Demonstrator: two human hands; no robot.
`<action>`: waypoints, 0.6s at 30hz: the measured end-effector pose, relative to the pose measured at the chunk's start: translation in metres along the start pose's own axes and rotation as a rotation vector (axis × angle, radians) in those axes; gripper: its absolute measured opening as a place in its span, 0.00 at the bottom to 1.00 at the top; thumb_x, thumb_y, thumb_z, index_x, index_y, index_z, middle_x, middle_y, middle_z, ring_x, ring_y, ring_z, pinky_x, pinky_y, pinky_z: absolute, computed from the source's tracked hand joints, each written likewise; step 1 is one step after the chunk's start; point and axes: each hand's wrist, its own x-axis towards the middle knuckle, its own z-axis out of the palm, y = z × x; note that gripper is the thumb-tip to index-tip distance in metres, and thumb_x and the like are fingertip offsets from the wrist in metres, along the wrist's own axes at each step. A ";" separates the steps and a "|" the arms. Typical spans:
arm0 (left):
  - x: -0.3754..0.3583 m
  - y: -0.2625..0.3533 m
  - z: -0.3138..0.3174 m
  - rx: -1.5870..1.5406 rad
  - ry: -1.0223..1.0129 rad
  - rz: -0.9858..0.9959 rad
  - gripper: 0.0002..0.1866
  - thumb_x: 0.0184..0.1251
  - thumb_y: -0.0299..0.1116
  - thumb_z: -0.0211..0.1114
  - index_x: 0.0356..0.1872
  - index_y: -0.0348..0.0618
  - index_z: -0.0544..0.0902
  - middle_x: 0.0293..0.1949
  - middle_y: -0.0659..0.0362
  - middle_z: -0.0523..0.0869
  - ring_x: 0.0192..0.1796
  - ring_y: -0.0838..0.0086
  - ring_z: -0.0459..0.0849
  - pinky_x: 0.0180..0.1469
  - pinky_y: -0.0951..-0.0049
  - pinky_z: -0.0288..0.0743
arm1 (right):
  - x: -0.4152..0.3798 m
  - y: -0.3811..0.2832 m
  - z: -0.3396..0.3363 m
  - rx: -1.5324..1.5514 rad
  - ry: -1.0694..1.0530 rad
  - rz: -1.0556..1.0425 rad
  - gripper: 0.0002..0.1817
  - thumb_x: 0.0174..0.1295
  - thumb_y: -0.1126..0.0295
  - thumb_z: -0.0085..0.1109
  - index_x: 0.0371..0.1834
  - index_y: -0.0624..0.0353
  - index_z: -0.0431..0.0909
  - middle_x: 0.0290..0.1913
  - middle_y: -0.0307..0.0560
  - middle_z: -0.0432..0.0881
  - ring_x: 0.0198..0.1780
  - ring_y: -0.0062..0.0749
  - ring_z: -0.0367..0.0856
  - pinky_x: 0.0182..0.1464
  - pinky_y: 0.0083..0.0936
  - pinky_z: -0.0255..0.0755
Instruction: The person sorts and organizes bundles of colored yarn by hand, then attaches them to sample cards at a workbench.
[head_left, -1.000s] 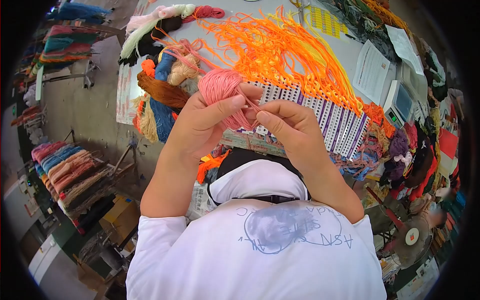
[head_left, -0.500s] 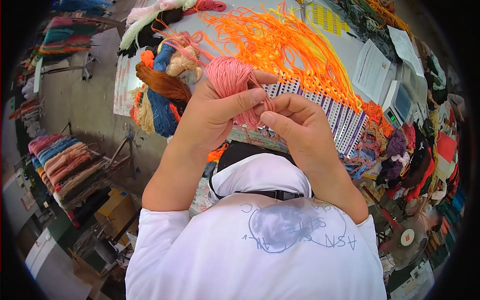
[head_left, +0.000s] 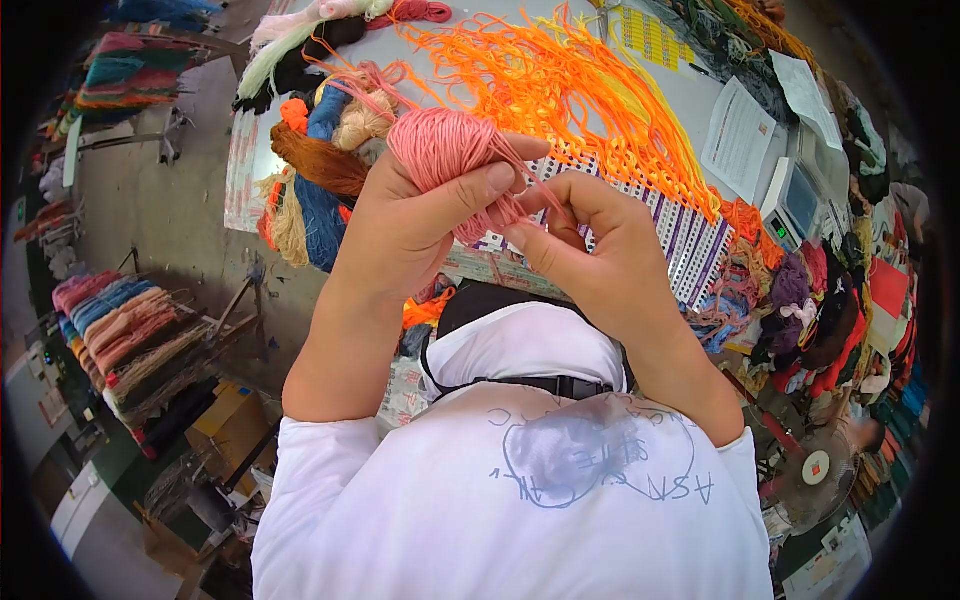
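Observation:
A bundle of pink yarn (head_left: 440, 143) sits in my left hand (head_left: 425, 210), wrapped by the fingers with the thumb pressed across its front. Loose pink strands run from the bundle to my right hand (head_left: 590, 235), whose thumb and fingers are closed on them. Both hands are in front of my chest, above the near edge of the table. Behind them lie white cards with rows of holes (head_left: 690, 260), strung with orange and yellow yarn (head_left: 570, 90).
Blue, brown and beige skeins (head_left: 325, 170) lie at the table's left. To the right are printed sheets (head_left: 738, 140), a digital scale (head_left: 793, 205) and heaped coloured yarn (head_left: 790, 285). A rack of yarn (head_left: 125, 330) stands on the floor at left; a fan (head_left: 815, 467) stands at right.
The pink bundle has shifted left and tilted in my left hand. My right hand has drawn the strands slightly outward, so a longer stretch shows between the hands.

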 end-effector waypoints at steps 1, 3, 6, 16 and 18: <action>-0.001 0.002 0.000 0.001 0.020 0.004 0.10 0.60 0.24 0.61 0.43 0.33 0.80 0.40 0.55 0.84 0.39 0.78 0.82 0.43 0.77 0.75 | 0.000 0.002 0.002 0.083 0.004 0.032 0.08 0.53 0.73 0.63 0.33 0.64 0.76 0.18 0.31 0.66 0.24 0.13 0.62 0.27 0.15 0.59; -0.002 0.004 0.000 0.001 0.040 0.013 0.11 0.59 0.24 0.61 0.43 0.34 0.80 0.39 0.57 0.84 0.40 0.78 0.81 0.44 0.77 0.75 | -0.002 0.004 0.005 0.162 0.006 0.061 0.08 0.52 0.73 0.64 0.31 0.64 0.77 0.17 0.30 0.64 0.23 0.14 0.61 0.26 0.15 0.58; -0.003 0.006 -0.003 -0.042 0.028 0.008 0.14 0.59 0.25 0.62 0.47 0.34 0.79 0.36 0.60 0.83 0.40 0.79 0.81 0.45 0.78 0.74 | -0.004 0.008 0.007 0.268 -0.019 0.033 0.07 0.52 0.73 0.64 0.30 0.65 0.77 0.20 0.32 0.68 0.25 0.13 0.64 0.28 0.14 0.60; -0.013 0.009 -0.013 0.039 -0.095 0.046 0.29 0.55 0.22 0.65 0.61 0.32 0.68 0.36 0.62 0.82 0.39 0.81 0.80 0.45 0.80 0.72 | -0.013 -0.001 0.013 0.599 -0.059 0.086 0.05 0.58 0.75 0.59 0.35 0.64 0.75 0.33 0.39 0.79 0.32 0.15 0.73 0.34 0.13 0.67; -0.014 0.010 -0.012 0.048 -0.082 0.046 0.29 0.55 0.22 0.65 0.60 0.32 0.68 0.36 0.61 0.82 0.38 0.81 0.80 0.44 0.80 0.72 | -0.014 -0.003 0.012 0.639 -0.051 0.123 0.06 0.58 0.74 0.58 0.36 0.64 0.75 0.34 0.41 0.80 0.33 0.14 0.74 0.33 0.12 0.66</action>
